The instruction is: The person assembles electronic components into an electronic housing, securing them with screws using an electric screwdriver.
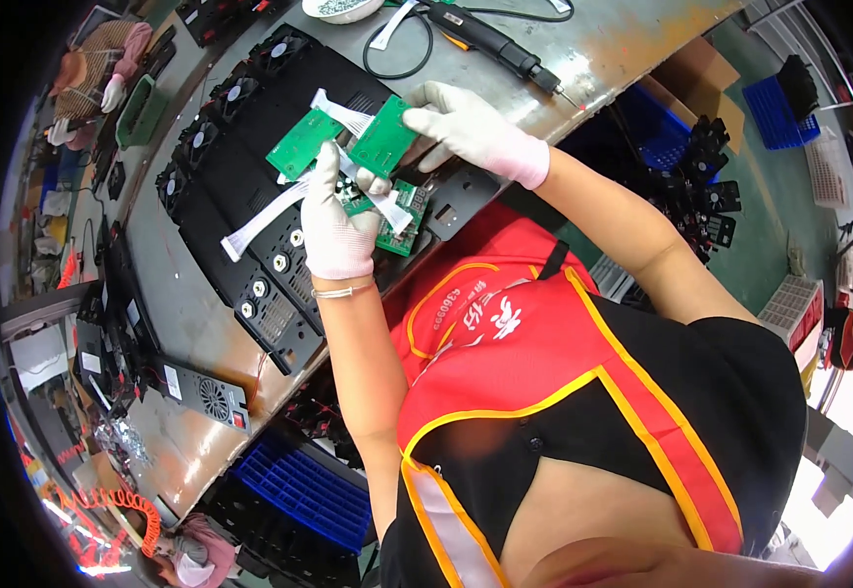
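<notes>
White gloves cover both hands. My right hand pinches the right edge of a green circuit board, which has a white ribbon cable beside it. Closed below that board, my left hand holds a second green circuit board near its thumb tip, along with white ribbon cables that hang out to both sides. Another green board with components shows under the left fingers; what it rests on is partly hidden. Beneath the hands lie black metal panels with fans along their far-left edge.
A corded electric screwdriver and a white bowl of small parts lie at the table's far side. Black fan panels sit at left. Blue crates stand below the table edge. Other people work at far left and lower left.
</notes>
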A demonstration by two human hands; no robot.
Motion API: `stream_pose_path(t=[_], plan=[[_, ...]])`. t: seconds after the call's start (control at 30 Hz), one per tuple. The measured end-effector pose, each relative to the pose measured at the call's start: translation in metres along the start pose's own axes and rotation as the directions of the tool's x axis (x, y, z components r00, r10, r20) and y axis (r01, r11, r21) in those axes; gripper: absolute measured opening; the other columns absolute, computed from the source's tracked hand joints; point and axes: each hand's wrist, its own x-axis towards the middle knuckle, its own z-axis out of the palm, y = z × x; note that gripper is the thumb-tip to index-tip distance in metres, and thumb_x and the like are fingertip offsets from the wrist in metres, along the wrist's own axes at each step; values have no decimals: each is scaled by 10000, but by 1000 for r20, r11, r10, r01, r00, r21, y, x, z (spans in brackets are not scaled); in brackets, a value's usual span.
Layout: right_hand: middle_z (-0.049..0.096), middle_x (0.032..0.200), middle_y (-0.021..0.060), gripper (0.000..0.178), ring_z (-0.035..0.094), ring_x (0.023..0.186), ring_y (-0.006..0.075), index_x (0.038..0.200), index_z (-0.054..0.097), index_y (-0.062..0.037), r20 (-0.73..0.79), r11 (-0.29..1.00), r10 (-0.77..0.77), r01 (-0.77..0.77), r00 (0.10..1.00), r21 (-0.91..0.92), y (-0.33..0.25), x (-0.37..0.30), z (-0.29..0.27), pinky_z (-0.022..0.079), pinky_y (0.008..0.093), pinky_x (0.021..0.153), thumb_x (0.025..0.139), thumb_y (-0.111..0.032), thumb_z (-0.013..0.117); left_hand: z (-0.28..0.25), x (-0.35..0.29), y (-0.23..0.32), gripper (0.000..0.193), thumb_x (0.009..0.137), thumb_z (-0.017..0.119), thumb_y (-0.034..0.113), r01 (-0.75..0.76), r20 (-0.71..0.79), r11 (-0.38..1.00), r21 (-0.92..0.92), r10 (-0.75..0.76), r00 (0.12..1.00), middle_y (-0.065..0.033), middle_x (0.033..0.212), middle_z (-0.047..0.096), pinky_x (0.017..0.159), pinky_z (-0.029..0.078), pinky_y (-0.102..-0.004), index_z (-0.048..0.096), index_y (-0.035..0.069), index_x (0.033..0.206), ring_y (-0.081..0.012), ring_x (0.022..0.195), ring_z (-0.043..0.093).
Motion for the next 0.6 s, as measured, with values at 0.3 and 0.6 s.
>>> stream_pose_path(t=[0.3, 0.6], plan=[[601, 748, 24, 263, 536, 637, 72, 1054, 627, 36, 151, 876, -9, 80, 988, -476, -32, -16, -31, 467, 239, 612, 879, -161, 610, 8, -18, 24, 409, 939, 549, 309, 125, 14, 940, 317, -137, 990, -6, 661, 463, 579, 370, -274, 582, -51, 1128, -131, 589, 436], [599, 779, 13, 336, 489, 549, 41, 1167, 587, 14, 150, 855, 316, -213, 937, -472, -9, -33, -45, 408, 188, 491, 848, -93, 581, 3, -125, 176, 267, 895, 609, 157, -548, 665, -394, 738, 563, 491, -75, 822, 530, 702, 419, -322, 585, -31, 1084, -168, 757, 495]])
